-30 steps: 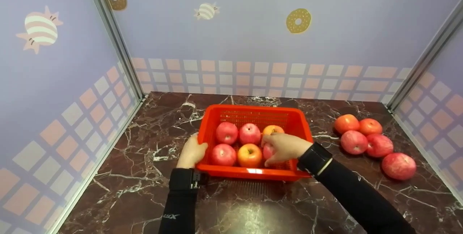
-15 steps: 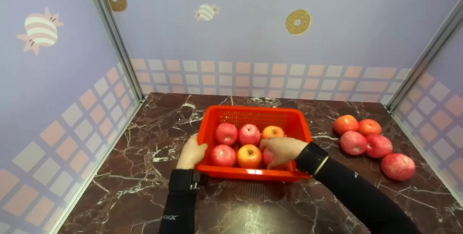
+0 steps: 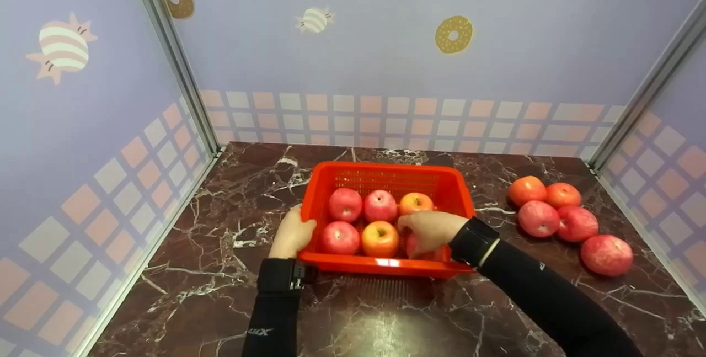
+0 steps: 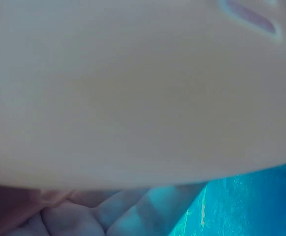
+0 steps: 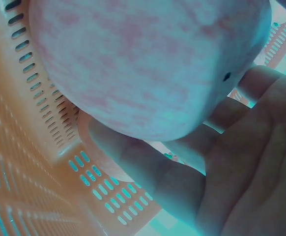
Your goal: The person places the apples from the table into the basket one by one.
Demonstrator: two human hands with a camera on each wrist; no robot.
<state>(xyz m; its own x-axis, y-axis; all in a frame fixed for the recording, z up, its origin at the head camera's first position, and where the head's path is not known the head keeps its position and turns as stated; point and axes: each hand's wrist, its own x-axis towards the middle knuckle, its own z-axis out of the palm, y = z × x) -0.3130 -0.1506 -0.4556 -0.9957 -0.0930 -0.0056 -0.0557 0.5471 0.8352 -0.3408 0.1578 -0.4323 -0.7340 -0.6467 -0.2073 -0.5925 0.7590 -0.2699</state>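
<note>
A red slotted plastic basket point(image 3: 353, 264) stands on the marble-patterned tabletop with red and yellowish apples inside. My left hand point(image 3: 295, 231) grips its left rim, thumb over the edge and fingers outside; in the left wrist view the basket wall point(image 4: 133, 98) covers most of the picture. Reaching into the front right corner, my right hand point(image 3: 433, 230) holds a red apple point(image 3: 411, 245), mostly hidden beneath it. In the right wrist view this apple point(image 5: 148, 64) sits between thumb and fingers. Beside it are a yellow apple point(image 3: 380, 238) and, behind, another yellowish apple point(image 3: 416, 202).
Several more apples point(image 3: 539, 219) lie in a cluster on the table to the right of the basket. A single apple point(image 3: 606, 255) sits nearest the right wall. Patterned panels point(image 3: 375, 59) enclose the table at the back and both sides.
My right hand has sunk slightly toward the near side of the basket with the apple, showing more of the yellowish apple behind it. My left hand stays on the rim.
</note>
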